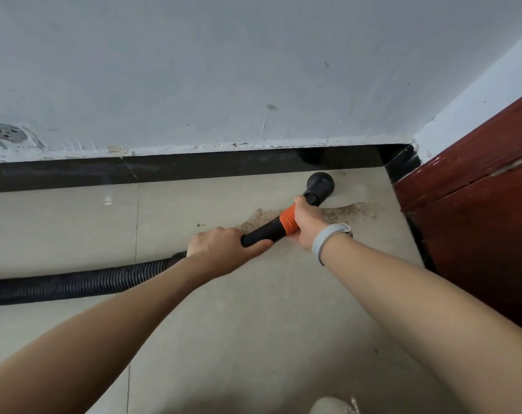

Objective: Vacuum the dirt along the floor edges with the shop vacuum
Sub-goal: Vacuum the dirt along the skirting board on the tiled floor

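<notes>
The round black plastic vacuum nozzle (320,183) is sitting on the beige tiled floor (230,309) in the corner, just beside the black baseboard (194,167), pointing toward the dark red wooden door (478,222). A patch of brownish gritty dirt (340,215) is lying on the tile just behind the nozzle, running under the black rigid wand with an orange collar (271,230). The right hand (306,224) is grasping the wand at the collar, its wrist wearing a grey band (328,239). The left hand (221,248) is gripping the wand's rear end. The black ribbed hose (74,283) is trailing off left. A pale grey scuffed wall (224,79) is rising above the baseboard.
</notes>
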Motion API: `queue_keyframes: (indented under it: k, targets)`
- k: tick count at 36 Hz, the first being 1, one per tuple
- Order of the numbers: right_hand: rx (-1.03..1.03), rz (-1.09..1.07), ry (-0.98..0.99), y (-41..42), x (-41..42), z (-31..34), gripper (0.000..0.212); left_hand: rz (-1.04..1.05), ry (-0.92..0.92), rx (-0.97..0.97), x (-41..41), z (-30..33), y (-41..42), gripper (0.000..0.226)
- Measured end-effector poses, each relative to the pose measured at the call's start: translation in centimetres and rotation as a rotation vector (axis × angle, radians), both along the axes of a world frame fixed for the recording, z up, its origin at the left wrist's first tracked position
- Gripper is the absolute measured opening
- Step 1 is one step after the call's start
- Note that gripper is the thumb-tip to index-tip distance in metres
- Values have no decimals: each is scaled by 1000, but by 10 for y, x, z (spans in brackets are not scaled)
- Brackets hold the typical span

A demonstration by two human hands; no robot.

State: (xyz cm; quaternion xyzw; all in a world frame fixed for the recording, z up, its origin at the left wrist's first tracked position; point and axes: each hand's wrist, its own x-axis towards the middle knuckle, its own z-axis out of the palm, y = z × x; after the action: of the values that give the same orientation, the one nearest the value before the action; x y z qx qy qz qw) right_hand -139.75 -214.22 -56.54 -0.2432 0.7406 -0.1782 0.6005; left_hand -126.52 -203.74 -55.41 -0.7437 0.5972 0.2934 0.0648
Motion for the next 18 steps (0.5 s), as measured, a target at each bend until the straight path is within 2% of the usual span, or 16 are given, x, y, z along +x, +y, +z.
queue_keyframes:
  k: [3,6,10,18]
  targets:
    - [5,-85,-31,-13,-21,3,41,-73,-32,-11,-17,0,-17,68]
    - [-2,-101,22,-23,-33,2,45,-121,-20,-10,-31,1,-29,60]
    - [-20,-111,-2,-31,-36,1,46,-116,-25,-20,-34,3,-37,59]
    - [-29,110,88,1,10,-9,55,-1,-93,-40,-1,1,15,56]
